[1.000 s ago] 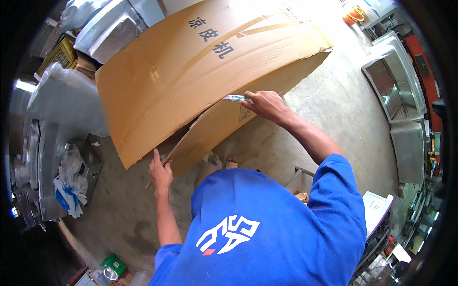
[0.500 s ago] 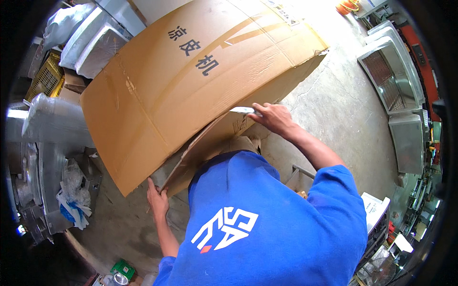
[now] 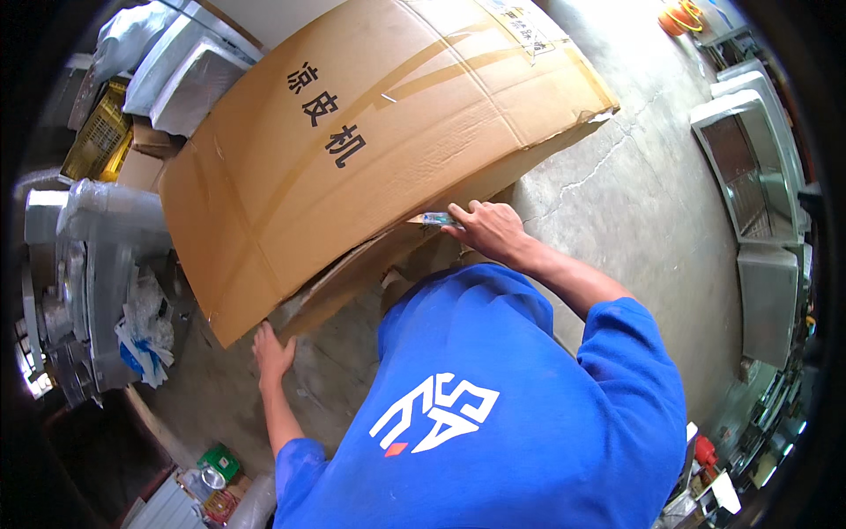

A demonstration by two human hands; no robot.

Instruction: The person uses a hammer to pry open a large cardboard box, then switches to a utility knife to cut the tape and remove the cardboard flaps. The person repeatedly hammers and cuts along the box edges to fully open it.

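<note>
A large brown cardboard box (image 3: 370, 150) with black characters and tape strips stands on the concrete floor (image 3: 634, 212). My right hand (image 3: 489, 231) is at the box's lower edge, shut on a small cutter (image 3: 436, 218) whose tip meets the cardboard seam. My left hand (image 3: 273, 353) lies spread on the floor by the box's lower left corner, fingers touching a loose bottom flap (image 3: 335, 282). My blue shirt (image 3: 493, 414) hides the floor below the hands.
Plastic-wrapped metal machines (image 3: 106, 264) and a yellow crate (image 3: 97, 141) crowd the left side. Stainless steel units (image 3: 749, 167) line the right. A green tin (image 3: 216, 463) sits near the lower left, and an orange object (image 3: 679, 18) lies at the top right.
My right hand with the cutter has slid along the box's lower edge. My left hand has kept its place by the corner, and the view has shifted closer over the box.
</note>
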